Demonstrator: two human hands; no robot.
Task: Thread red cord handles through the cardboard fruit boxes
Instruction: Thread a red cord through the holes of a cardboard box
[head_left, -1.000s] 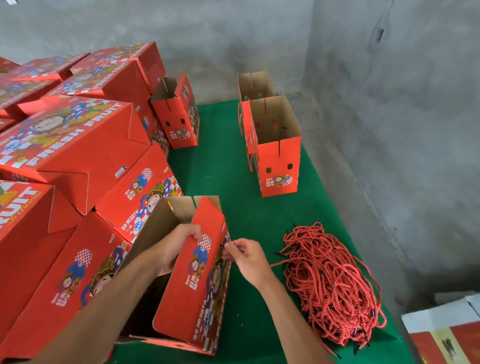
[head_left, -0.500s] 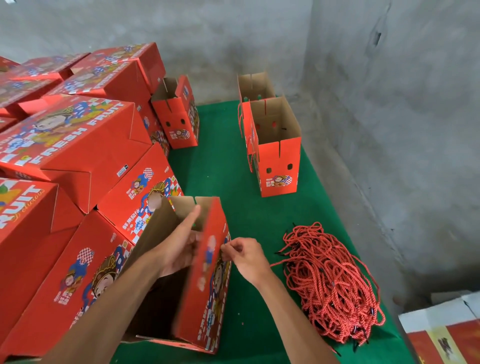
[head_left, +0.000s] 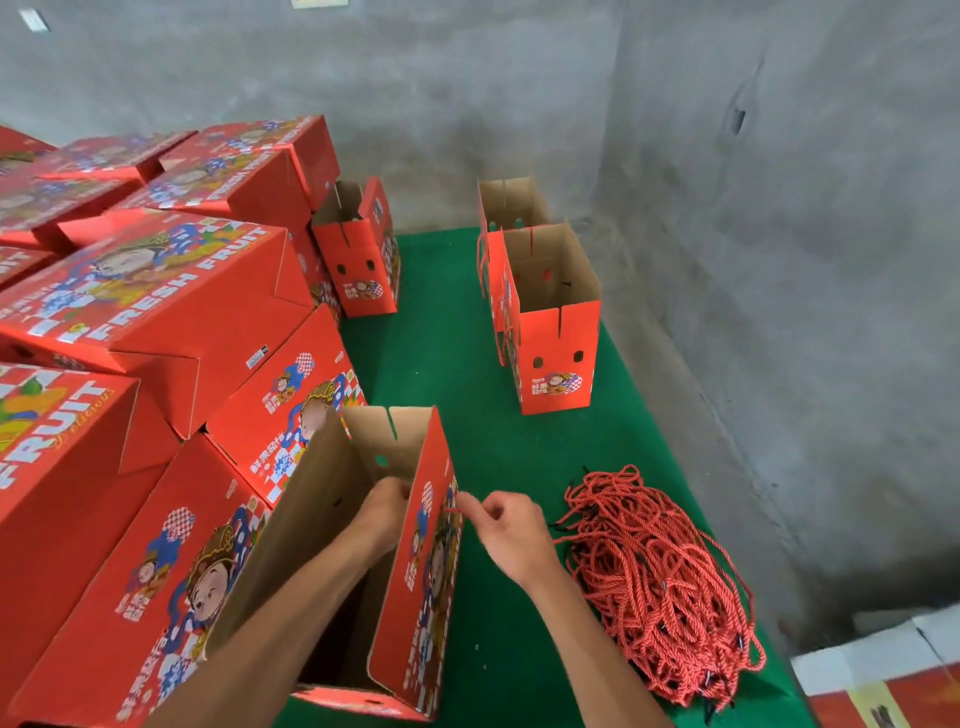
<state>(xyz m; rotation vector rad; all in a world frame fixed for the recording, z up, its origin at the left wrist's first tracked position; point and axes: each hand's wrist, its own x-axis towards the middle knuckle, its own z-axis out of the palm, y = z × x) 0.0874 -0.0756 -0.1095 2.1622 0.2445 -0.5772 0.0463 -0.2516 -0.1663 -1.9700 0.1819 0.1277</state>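
I see the open fruit box (head_left: 415, 582) at lower centre on the green cloth (head_left: 467, 364). My left hand (head_left: 382, 506) reaches inside it; I cannot tell its grip. My right hand (head_left: 511, 530) pinches a red cord (head_left: 454, 512) against the box's outer wall. The cord pile (head_left: 660, 587) lies lower right.

Left hand's fingertips (head_left: 387, 506) behind box wall (head_left: 415, 561)

Views: one, head-worn, wide-angle.
Position: above the near edge of the green table (head_left: 519, 649).
Direction: forward and down, toward the concrete wall (head_left: 467, 104) corner.
Nearness: both forearms and the open box (head_left: 410, 597) are seen close at the bottom; walls are seen farther off.
Distortion: edges are bowed outward.
Overlap: none, as only one view is given.
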